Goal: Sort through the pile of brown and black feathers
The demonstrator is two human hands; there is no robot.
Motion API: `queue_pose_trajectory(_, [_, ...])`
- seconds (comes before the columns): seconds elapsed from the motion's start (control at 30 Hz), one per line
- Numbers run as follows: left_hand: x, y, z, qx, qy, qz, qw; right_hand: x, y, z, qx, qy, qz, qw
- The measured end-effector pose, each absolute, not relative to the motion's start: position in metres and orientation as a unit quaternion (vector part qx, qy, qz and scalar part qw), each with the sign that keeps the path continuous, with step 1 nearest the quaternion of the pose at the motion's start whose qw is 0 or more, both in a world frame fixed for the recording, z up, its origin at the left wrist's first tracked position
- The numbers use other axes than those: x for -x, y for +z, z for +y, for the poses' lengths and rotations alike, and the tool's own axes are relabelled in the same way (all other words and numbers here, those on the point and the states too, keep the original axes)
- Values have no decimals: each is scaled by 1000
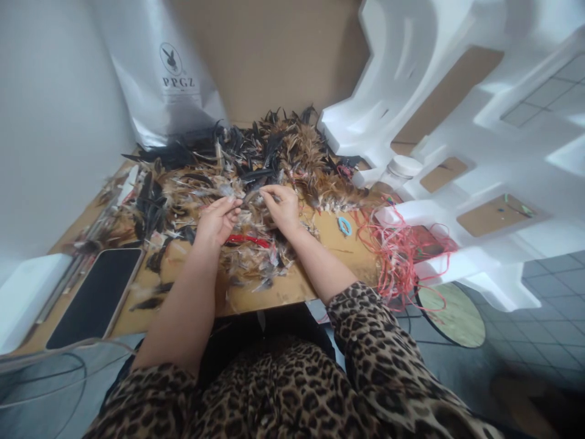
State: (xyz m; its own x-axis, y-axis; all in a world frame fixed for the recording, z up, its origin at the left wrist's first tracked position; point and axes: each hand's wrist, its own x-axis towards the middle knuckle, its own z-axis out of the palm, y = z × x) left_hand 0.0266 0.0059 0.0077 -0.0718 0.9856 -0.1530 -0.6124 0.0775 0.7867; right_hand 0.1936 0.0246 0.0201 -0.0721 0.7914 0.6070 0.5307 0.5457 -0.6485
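Note:
My left hand [218,221] is closed in a pinch on the end of a small dark feather [250,197]. From the other side, the fingertips of my right hand [283,211] pinch the same feather. Both hands hover over a loose pile of brown feathers [299,146] and black feathers [150,204] spread on the tan tabletop [338,259]. Just below the hands, a bundle of red string [248,240] lies among pale feather scraps.
A phone [95,299] and a white box [31,299] lie at left. To the right are a blue ring [344,226], tangled pink-red strings [397,262], a white-lidded jar [402,171] and large white foam packing [457,116]. A silver bag [155,73] stands behind.

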Motion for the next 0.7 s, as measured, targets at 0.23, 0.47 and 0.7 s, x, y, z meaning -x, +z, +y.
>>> queue_pose_trajectory(0.23, [-30,11,1,-256,571,331,706,-197,18,16,401,44,-824,398])
queue_pose_trajectory(0.47, [-28,7,6,-285,602,351,658,-194,13,16,344,8,-862,373])
queue_pose_trajectory(0.7, [-34,13,2,-377,637,403,538,-190,22,17,422,304,-706,480])
